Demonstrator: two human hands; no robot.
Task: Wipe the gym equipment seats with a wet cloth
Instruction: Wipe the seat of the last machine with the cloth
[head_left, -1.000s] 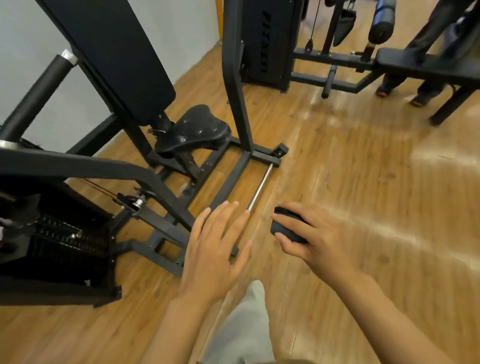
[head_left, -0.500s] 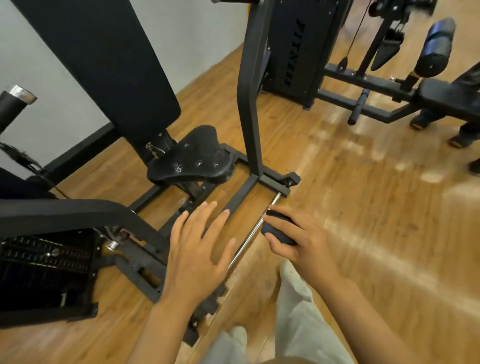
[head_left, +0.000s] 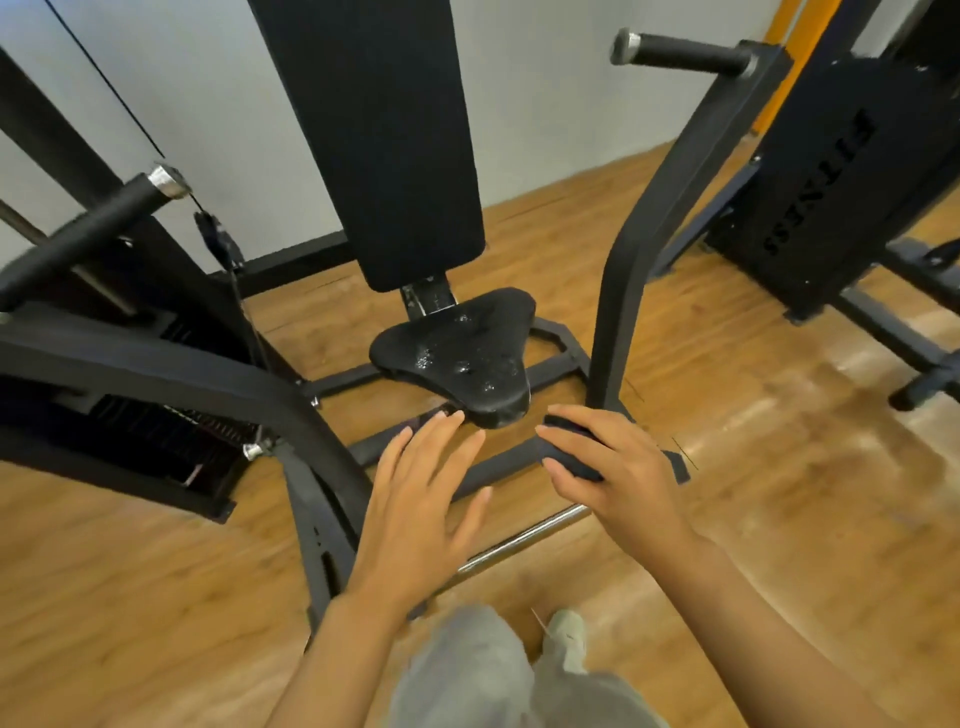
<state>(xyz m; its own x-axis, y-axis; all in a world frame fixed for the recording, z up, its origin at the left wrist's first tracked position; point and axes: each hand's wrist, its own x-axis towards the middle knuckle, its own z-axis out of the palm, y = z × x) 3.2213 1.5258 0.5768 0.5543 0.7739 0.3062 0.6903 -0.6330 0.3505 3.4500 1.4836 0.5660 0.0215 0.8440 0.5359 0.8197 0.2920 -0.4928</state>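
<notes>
Item, lower centre: left hand (head_left: 415, 512), fingers spread wide, nothing held, to be kept off the pad.
Item, centre: seat (head_left: 460, 353), black, beaded with droplets (apparently unwiped); overlapping strokes from back to front edge are advised.
Item, right of centre: right hand (head_left: 613, 467), fingers curled round a bunched dark cloth (head_left: 569, 457), just beside the seat's front.

A second black machine (head_left: 852, 171), lettered what looks like "FITNESS", stands on the wooden floor (head_left: 753, 467).
</notes>
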